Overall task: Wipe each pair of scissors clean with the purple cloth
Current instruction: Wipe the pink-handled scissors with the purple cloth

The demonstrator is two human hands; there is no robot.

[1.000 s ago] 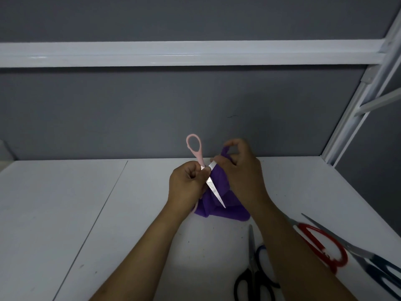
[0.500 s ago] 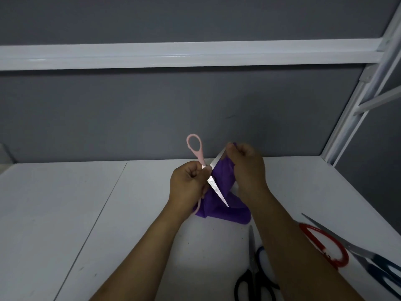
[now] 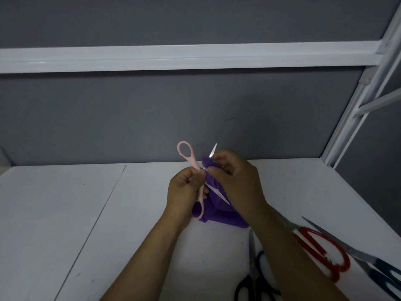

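Where the right forearm crosses the bench (image 3: 86,213), the blades of the red scissors (image 3: 314,250) and part of the black scissors (image 3: 251,268) are hidden. The black handles are cut off by the bottom edge, and the blue-handled scissors (image 3: 364,260) are cropped at the right edge. The pink scissors (image 3: 193,161) are held spread apart above the bench, gripped near the pivot by the left hand (image 3: 184,190). The purple cloth (image 3: 217,213) is pinched round the upper blade by the right hand (image 3: 238,183), with only the blade tip seen beyond it. The rest of the cloth is draped below both hands; whether it touches the bench cannot be told.
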